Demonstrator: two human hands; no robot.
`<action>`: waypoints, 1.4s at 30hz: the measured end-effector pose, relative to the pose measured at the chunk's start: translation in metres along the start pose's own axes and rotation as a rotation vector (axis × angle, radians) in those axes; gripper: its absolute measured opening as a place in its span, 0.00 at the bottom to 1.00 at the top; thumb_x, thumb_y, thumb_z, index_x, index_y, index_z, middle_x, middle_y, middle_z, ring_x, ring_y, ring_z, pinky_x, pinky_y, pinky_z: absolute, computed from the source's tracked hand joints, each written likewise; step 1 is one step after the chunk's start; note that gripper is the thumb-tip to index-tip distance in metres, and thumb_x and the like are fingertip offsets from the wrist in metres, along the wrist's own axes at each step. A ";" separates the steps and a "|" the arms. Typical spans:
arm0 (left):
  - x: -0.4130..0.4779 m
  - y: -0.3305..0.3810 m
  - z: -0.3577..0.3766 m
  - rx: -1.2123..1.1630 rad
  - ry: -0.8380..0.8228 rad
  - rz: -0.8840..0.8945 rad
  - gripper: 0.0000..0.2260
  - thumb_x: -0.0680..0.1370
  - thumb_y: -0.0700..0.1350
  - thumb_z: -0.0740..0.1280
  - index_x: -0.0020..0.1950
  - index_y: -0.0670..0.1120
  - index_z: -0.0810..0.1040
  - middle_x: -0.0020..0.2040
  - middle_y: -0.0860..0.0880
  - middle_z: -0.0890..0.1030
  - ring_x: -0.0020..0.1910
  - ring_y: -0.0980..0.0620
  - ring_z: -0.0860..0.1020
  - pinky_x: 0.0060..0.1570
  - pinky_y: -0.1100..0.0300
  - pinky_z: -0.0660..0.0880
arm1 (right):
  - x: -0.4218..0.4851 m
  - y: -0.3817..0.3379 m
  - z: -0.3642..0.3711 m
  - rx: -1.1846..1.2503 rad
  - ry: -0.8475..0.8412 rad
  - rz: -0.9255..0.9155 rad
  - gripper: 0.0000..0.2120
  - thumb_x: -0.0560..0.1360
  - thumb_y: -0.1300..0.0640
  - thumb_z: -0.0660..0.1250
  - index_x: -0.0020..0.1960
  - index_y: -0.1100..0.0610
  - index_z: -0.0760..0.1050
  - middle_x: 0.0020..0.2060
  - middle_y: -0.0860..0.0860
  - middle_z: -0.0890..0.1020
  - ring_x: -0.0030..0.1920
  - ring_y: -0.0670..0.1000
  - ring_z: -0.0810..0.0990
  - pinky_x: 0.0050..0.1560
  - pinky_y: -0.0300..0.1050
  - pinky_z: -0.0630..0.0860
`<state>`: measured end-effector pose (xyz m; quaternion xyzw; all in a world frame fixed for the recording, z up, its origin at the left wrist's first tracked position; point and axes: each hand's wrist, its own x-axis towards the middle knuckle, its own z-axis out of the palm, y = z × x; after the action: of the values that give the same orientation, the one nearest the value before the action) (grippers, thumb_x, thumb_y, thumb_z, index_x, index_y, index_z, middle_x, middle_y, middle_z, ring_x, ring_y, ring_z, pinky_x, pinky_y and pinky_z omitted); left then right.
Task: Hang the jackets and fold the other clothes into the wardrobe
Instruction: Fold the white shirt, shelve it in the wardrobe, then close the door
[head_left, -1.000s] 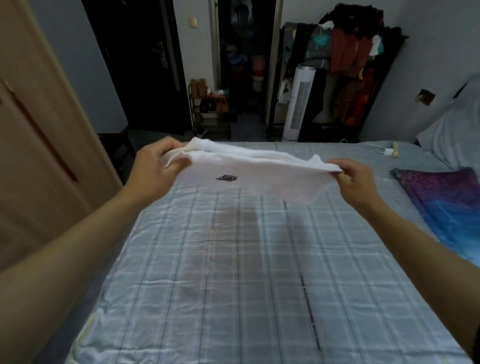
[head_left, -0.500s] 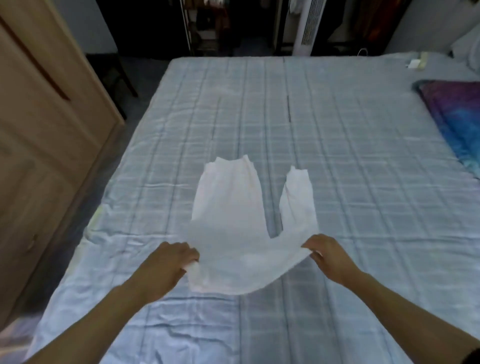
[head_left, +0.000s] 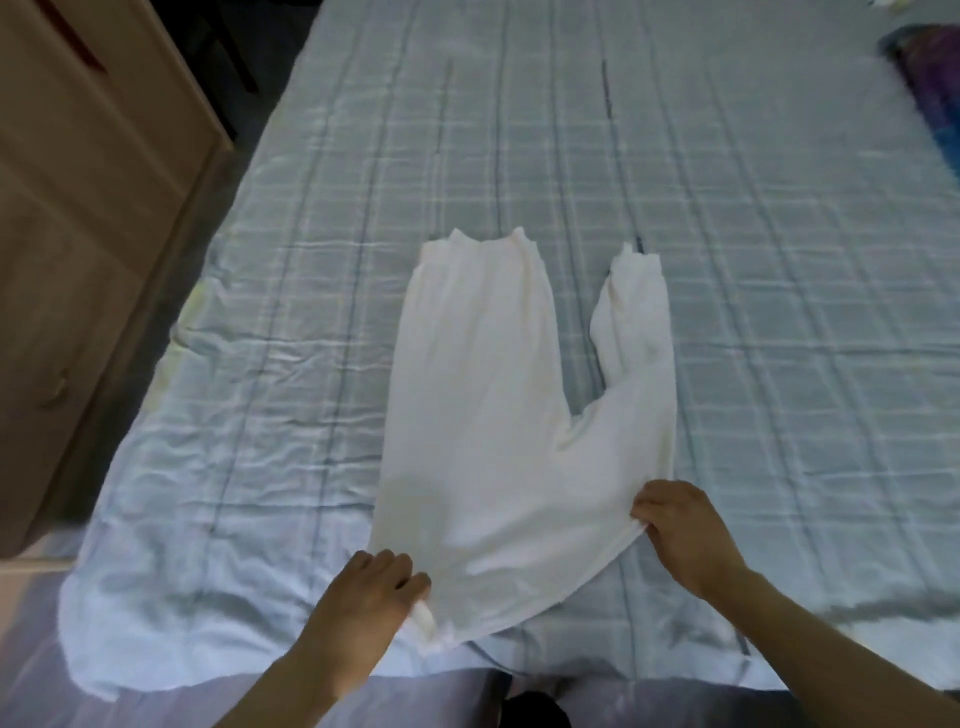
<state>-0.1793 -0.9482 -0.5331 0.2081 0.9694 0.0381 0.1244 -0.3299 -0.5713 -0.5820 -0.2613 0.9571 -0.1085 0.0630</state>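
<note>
Together, left hand (head_left: 363, 597) and right hand (head_left: 680, 535) pinch the white garment (head_left: 483, 415).

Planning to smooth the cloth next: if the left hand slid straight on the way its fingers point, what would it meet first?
The left hand points up the bed, slightly right, so it would likely run onto the white trousers it grips, along their wider leg.

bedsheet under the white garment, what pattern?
Pale blue-grey plaid with white and darker lines on the bedsheet, clearest in the head view around the white garment.
</note>
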 end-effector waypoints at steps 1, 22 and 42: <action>-0.006 0.003 0.008 -0.007 0.000 -0.008 0.27 0.41 0.34 0.74 0.37 0.52 0.80 0.34 0.54 0.76 0.30 0.52 0.75 0.30 0.62 0.73 | -0.004 -0.006 0.004 -0.036 -0.022 0.043 0.12 0.62 0.71 0.77 0.41 0.57 0.84 0.44 0.53 0.85 0.49 0.58 0.84 0.55 0.58 0.78; 0.131 -0.062 0.090 -0.046 0.094 -0.327 0.30 0.83 0.62 0.46 0.82 0.52 0.46 0.82 0.49 0.45 0.81 0.48 0.44 0.78 0.44 0.50 | 0.131 -0.063 0.096 -0.101 -0.008 -0.024 0.34 0.81 0.34 0.46 0.81 0.48 0.46 0.81 0.52 0.47 0.80 0.54 0.43 0.79 0.57 0.49; 0.282 -0.145 0.050 -0.037 0.172 -0.394 0.31 0.82 0.63 0.41 0.82 0.50 0.50 0.82 0.46 0.47 0.81 0.46 0.45 0.78 0.42 0.47 | 0.305 -0.056 0.064 -0.062 -0.023 -0.046 0.32 0.82 0.40 0.47 0.81 0.54 0.47 0.80 0.56 0.47 0.80 0.56 0.42 0.78 0.52 0.38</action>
<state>-0.4725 -0.9622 -0.6630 0.0083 0.9975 0.0486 0.0503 -0.5526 -0.7865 -0.6501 -0.2862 0.9529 -0.0773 0.0632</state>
